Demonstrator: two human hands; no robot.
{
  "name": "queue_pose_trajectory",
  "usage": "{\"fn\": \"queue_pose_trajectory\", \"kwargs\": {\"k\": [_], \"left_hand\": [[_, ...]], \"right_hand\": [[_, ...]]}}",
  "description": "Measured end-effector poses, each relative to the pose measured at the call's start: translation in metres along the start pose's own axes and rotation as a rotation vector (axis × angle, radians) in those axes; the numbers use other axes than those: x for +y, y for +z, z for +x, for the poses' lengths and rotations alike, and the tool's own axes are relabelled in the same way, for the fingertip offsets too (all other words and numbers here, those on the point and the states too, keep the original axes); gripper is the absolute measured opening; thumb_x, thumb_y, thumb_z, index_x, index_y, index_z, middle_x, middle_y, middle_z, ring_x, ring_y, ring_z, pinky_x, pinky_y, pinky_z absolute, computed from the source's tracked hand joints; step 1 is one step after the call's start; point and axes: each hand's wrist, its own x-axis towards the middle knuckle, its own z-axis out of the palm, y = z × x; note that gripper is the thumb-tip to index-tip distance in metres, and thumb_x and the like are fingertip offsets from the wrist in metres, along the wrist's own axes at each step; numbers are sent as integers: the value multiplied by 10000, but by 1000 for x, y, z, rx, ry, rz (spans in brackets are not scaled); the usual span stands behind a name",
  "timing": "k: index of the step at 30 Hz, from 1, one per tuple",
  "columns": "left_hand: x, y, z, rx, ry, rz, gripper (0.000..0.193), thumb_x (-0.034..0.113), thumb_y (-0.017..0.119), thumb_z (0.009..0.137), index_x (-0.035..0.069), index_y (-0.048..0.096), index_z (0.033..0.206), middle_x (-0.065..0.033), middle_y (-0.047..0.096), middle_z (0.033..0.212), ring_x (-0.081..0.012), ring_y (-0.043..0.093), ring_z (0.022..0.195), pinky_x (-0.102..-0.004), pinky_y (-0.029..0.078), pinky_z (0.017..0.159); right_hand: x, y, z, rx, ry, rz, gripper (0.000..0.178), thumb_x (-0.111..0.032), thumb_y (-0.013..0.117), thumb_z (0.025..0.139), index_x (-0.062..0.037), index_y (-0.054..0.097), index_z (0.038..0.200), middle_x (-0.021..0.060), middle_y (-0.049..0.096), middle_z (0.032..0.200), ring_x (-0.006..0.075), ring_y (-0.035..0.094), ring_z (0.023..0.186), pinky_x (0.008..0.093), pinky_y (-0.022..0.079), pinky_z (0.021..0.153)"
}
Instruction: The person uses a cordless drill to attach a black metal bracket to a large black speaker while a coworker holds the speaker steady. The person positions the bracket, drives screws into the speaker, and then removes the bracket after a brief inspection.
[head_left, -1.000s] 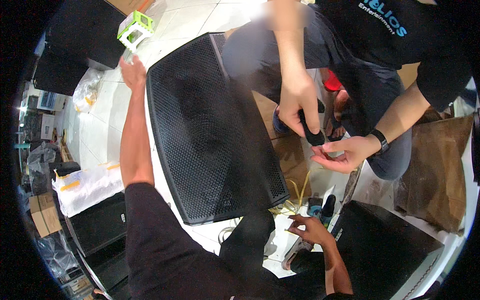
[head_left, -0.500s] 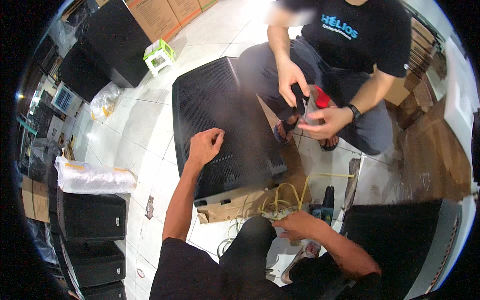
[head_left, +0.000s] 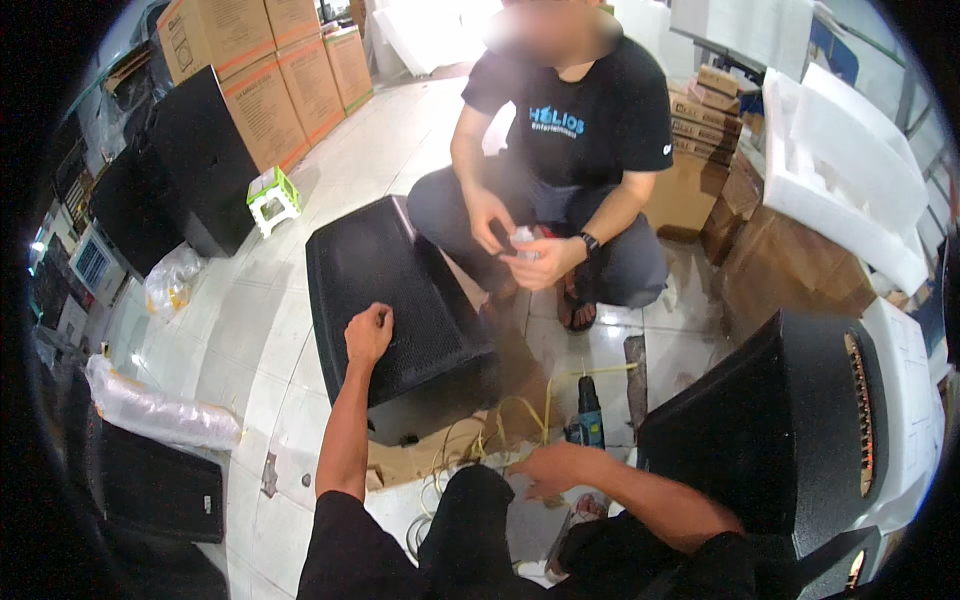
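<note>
A large black loudspeaker (head_left: 375,265) lies in front of me with its mesh grille facing up. My left hand (head_left: 370,335) is over the grille, fingers curled together; whatever they hold, if anything, is hidden. Low on the right, my right hand (head_left: 558,470) hangs beside my knee with its fingers loosely stretched. It is nearest to a tangle of yellow cord (head_left: 520,405) and a teal and black cordless drill (head_left: 590,415). Across the speaker, a squatting person (head_left: 560,150) holds a small whitish item (head_left: 524,236) in both hands.
Flattened cardboard (head_left: 425,455) lies under the speaker's near end. Another black loudspeaker (head_left: 745,420) stands at my right. To the left are a bubble-wrapped roll (head_left: 165,405) and more black cabinets (head_left: 160,485). A green and white stool (head_left: 272,198) and stacked cartons (head_left: 255,90) stand farther back.
My view has tilted up and turned right, so the scene sits lower and more to the left. The other person's hands have come together around the small item. My hands keep much the same pose.
</note>
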Motion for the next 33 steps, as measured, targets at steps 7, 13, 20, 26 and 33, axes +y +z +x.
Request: {"fn": "queue_pose_trajectory", "kwargs": {"k": [7,13,20,26,33], "left_hand": [[106,-13,-8,-602,429,68,254,224,553,868,99,748,970,-142,729,979,-340,691,927,-426,536,814],[149,3,35,-630,657,187,286,220,514,864,130,745,1005,-141,729,961,-353,687,914,-445,549,827],[192,28,24,-622,860,337,356,314,493,869,72,749,820,-194,716,913,-387,687,882,-508,537,787],[164,-16,-32,-357,1088,-178,97,177,602,772,113,649,716,-115,623,648,-332,615,590,-447,478,553],[62,7,-45,-347,816,-105,99,197,643,753,126,708,774,-70,706,757,-289,666,665,-422,536,617]], "right_hand": [[-4,-39,-5,27,79,23,546,-338,674,874,-105,549,1352,203,694,1054,376,667,995,470,529,854],[-11,-28,-4,66,31,43,541,-344,688,865,-107,561,1334,207,692,1051,377,666,994,476,528,849],[-11,-14,1,27,55,0,544,-370,650,883,-121,542,1354,202,700,1014,396,668,970,485,529,841],[-21,-16,-12,29,66,14,606,-396,651,883,-127,492,1403,216,697,1002,398,666,975,506,517,824],[-31,-8,2,-25,8,-45,588,-396,654,893,-126,499,1392,226,673,1093,410,640,1049,506,504,863]]}}
